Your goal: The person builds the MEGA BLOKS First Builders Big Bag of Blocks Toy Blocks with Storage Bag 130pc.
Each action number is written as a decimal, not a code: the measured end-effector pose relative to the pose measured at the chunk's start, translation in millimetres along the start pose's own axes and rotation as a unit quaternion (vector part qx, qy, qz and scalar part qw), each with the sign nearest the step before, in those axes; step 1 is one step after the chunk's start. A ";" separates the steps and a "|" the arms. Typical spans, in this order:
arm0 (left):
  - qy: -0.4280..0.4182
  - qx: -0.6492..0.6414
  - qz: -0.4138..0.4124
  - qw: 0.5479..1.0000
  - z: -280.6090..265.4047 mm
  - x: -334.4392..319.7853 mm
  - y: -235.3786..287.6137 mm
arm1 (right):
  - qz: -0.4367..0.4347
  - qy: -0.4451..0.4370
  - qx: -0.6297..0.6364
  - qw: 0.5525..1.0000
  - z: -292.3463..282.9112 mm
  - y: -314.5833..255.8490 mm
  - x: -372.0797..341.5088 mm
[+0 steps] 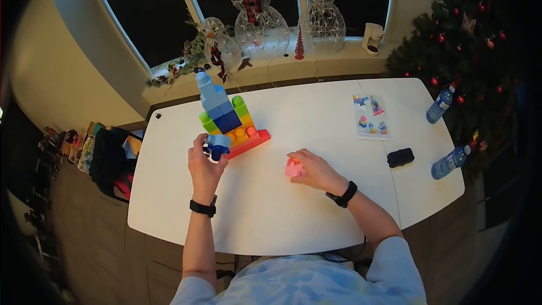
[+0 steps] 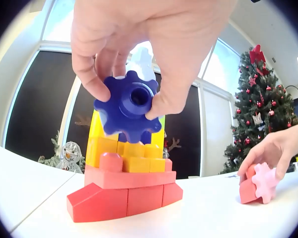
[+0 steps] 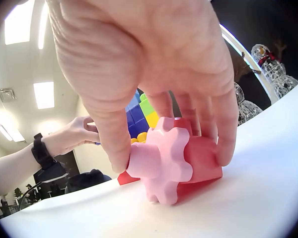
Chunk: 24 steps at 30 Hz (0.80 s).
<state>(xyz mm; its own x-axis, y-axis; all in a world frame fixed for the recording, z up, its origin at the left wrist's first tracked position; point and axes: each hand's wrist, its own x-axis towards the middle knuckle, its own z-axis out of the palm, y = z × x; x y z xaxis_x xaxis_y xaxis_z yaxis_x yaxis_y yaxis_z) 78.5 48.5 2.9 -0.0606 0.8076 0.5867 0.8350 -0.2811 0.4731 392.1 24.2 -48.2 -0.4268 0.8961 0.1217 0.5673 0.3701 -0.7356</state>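
Note:
My left hand [image 1: 204, 165] grips a dark blue gear [image 2: 126, 106] by its toothed edge, thumb on one side and fingers on the other. A light blue piece [image 1: 219, 140] shows against that gear in the head view. Close behind them rises a tower of toy building blocks [image 1: 228, 116], with a red base [image 2: 102, 202], yellow and green blocks above, and blue ones at the top. To the right, my right hand [image 1: 319, 172] holds a pink gear [image 3: 164, 163] with a red block [image 3: 202, 157] against its back, low at the tabletop.
On the white table [image 1: 271, 220] lie a picture sheet [image 1: 372, 117] and a black case [image 1: 400, 158]. Two water bottles [image 1: 440, 104] stand near the right edge. Wire snowmen [image 1: 262, 25] line the window sill, and a Christmas tree [image 1: 451, 39] stands behind the table.

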 end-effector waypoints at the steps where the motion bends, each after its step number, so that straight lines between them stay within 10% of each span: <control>1: 0.017 0.029 0.001 0.999 5.8 0.4 -0.9 | 0.000 0.001 0.002 1.000 1.0 -0.3 0.6; 24: 0.042 0.133 0.075 0.987 36.6 2.8 5.0 | 0.043 0.007 0.077 0.996 3.3 -1.1 -0.9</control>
<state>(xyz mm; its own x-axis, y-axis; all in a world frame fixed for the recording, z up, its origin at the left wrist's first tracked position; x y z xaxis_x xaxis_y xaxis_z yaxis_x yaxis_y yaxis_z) 102.5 68.4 -17.1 0.0388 0.7188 0.6941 0.9516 -0.2385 0.1938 389.5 22.2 -49.7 -0.3713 0.9264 0.0625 0.4852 0.2509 -0.8376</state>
